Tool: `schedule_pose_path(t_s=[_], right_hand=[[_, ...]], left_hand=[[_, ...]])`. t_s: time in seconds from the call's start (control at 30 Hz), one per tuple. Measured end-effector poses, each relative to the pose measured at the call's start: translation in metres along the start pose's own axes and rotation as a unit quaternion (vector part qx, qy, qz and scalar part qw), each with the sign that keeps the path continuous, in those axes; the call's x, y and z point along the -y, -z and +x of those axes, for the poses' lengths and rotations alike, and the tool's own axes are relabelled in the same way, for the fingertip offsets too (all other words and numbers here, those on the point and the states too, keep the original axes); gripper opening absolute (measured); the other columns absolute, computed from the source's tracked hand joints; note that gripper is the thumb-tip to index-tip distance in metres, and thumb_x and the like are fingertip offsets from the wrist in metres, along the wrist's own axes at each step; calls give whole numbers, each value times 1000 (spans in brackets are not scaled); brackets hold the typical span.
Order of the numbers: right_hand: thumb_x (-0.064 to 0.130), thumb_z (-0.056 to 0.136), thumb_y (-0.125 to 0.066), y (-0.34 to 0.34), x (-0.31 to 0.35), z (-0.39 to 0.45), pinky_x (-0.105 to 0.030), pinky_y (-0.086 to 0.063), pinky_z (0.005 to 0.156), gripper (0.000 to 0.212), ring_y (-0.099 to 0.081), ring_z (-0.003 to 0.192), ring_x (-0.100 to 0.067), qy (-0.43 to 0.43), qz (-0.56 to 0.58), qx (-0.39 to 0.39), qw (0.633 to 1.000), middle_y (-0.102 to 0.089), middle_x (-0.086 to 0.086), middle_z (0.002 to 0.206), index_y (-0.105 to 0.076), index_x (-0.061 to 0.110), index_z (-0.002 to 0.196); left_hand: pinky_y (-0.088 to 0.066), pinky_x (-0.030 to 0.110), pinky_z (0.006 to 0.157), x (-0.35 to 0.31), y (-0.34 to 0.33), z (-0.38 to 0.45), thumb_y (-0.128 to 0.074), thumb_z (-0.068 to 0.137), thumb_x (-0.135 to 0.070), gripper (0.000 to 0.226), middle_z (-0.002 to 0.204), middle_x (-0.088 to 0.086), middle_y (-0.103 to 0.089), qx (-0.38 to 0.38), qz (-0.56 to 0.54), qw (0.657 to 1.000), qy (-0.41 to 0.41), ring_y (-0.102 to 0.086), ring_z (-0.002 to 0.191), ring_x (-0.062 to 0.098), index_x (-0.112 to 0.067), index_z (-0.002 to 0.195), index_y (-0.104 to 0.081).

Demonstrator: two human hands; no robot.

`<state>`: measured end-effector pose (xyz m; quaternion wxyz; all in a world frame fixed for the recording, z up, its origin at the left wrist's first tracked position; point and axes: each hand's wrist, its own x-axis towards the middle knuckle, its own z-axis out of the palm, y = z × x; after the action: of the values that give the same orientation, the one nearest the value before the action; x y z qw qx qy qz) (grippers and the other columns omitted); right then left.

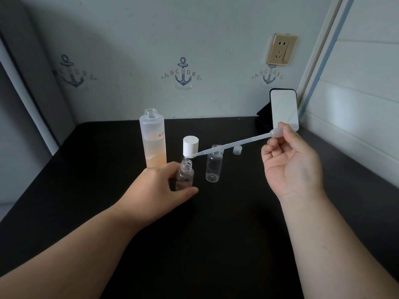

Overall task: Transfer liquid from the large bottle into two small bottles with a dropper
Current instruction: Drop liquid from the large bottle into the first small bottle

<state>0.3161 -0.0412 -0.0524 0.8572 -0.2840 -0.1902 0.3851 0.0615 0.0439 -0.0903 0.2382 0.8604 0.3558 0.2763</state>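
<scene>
Black table (216, 244); anchor-print wall (183, 72), gold socket (281, 49).

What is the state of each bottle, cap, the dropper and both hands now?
large bottle: upright, uncapped, partly filled with peach liquid.
white cap: off, standing on table.
held small bottle: open, upright.
second small bottle: open, upright, looks empty.
small clear cap: off.
dropper: tip above held bottle.
left hand: grips small bottle.
right hand: pinches dropper bulb.
</scene>
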Motion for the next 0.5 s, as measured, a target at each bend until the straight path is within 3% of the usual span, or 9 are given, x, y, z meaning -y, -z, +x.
schedule_pose_path(t_s=[0.3, 0.4, 0.43, 0.5], right_hand=[[15, 93, -68, 0, -1, 0, -22, -51, 62, 8, -62, 62, -10, -12, 10, -14, 1000, -68, 0, 76, -69, 8, 97], [15, 93, -67, 0, -1, 0, -22, -51, 61, 7, -62, 61, -10, -10, 12, -13, 1000, -68, 0, 75, -69, 9, 95], [15, 93, -67, 0, -1, 0, -22, -51, 61, 6, -62, 61, -10, -10, 14, -10, 1000, -68, 0, 75, -69, 9, 94], [15, 94, -67, 0, -2, 0, -22, -51, 61, 6, -62, 62, -10, -12, 14, -5, 1000, -69, 0, 76, -69, 10, 91]], left_hand=[[-48, 15, 58, -4, 3, -1, -55, 65, -84, 46, 96, -37, -59, -13, -14, 1000, -21, -60, 84, -5, -46, 89, -59], [-50, 19, 63, -5, 6, -4, -49, 83, -77, 43, 87, -23, -67, -94, -80, 992, -36, -64, 79, 4, -43, 102, -65], [-52, 25, 67, -5, 7, -6, -47, 89, -69, 41, 87, -17, -67, -140, -104, 984, -42, -65, 82, 6, -38, 106, -66], [-47, 24, 68, -6, 10, -8, -42, 95, -56, 34, 89, -17, -62, -245, -119, 961, -50, -62, 84, 4, -31, 110, -60]])
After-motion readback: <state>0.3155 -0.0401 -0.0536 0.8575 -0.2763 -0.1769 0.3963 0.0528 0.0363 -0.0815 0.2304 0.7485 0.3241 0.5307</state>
